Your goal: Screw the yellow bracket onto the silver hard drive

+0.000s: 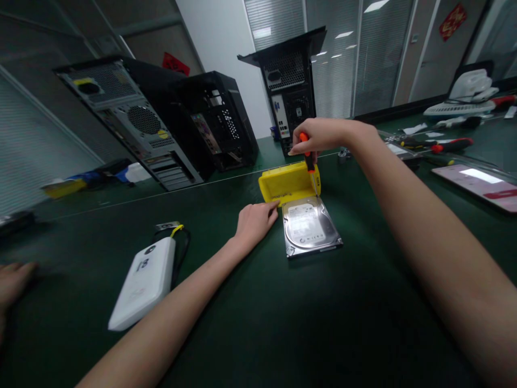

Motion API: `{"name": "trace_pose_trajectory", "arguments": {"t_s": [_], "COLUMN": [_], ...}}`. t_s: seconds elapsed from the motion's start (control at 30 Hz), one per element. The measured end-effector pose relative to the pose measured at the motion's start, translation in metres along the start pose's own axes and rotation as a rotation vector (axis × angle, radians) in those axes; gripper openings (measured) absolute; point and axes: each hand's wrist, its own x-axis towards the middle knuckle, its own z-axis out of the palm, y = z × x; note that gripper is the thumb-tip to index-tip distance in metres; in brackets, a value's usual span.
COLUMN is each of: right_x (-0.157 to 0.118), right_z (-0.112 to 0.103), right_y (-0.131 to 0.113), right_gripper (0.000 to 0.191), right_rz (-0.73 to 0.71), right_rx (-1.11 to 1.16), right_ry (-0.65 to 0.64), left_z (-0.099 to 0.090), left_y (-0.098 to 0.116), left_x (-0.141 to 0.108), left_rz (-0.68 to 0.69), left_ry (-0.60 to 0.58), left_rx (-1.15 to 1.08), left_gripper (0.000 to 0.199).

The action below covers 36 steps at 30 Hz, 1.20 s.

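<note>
A silver hard drive (309,229) lies label up on the dark green table, its far edge against a yellow plastic bin (283,183). My right hand (309,137) is closed round the orange and black handle of a screwdriver (309,161). The shaft points down past the bin's right end, and its tip meets the drive's far right corner. My left hand (256,221) rests on the table left of the drive. Its fingers are curled, with the fingertips where bin and drive meet; whether they grip either one is hidden.
Computer cases (149,124) stand at the back left, and another case (288,86) behind the bin. A white device (145,283) with a cable lies left of my forearm. Tools (452,144) and a pink-screened tablet (479,183) lie right. Another person's hand (14,283) shows at far left.
</note>
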Motion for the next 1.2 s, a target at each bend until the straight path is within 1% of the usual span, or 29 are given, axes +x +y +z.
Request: {"name": "trace_pose_trajectory", "arguments": {"t_s": [0.07,0.13,0.23,0.3,0.4,0.63,0.73,0.87,0.97,1.07,1.2], "right_x": [0.0,-0.001,-0.001,-0.001,0.001,0.006,0.006,0.005,0.005,0.006,0.005], "right_z": [0.0,-0.001,-0.001,0.0,0.001,0.004,0.004,0.003,0.003,0.003,0.004], "right_y": [-0.001,-0.001,0.0,0.0,0.0,0.006,0.007,0.007,0.007,0.007,0.007], "right_gripper": [0.037,0.035,0.034,0.034,0.033,0.034,0.034,0.035,0.035,0.033,0.03], "right_rz": [-0.02,-0.012,-0.001,-0.01,-0.022,0.004,0.017,0.007,0.002,-0.002,-0.007], "right_rx": [-0.009,-0.01,0.006,0.021,0.036,0.055,0.08,0.1,0.095,0.096,0.118], "right_ry": [0.003,0.003,0.003,0.003,0.002,0.013,0.004,-0.011,-0.014,-0.007,-0.007], "left_z": [-0.001,-0.002,-0.001,0.001,0.003,0.006,0.007,0.008,0.01,0.011,0.009], "left_y": [0.002,0.003,0.003,0.001,-0.001,0.001,0.001,-0.002,-0.003,-0.004,-0.005], "left_x": [0.001,0.004,0.009,0.013,0.015,0.01,0.009,0.008,0.01,0.014,0.019], "left_rz": [-0.006,-0.041,-0.096,-0.088,-0.06,-0.13,-0.145,-0.131,-0.123,-0.099,-0.033], "left_ry": [0.034,0.036,-0.029,-0.073,-0.101,-0.082,-0.05,-0.009,-0.008,-0.038,-0.108], "left_rx": [0.03,0.07,0.115,0.117,0.1,0.101,0.071,0.049,0.082,0.14,0.186], "left_gripper": [0.041,0.045,0.051,0.052,0.051,0.048,0.044,0.043,0.045,0.05,0.053]}}
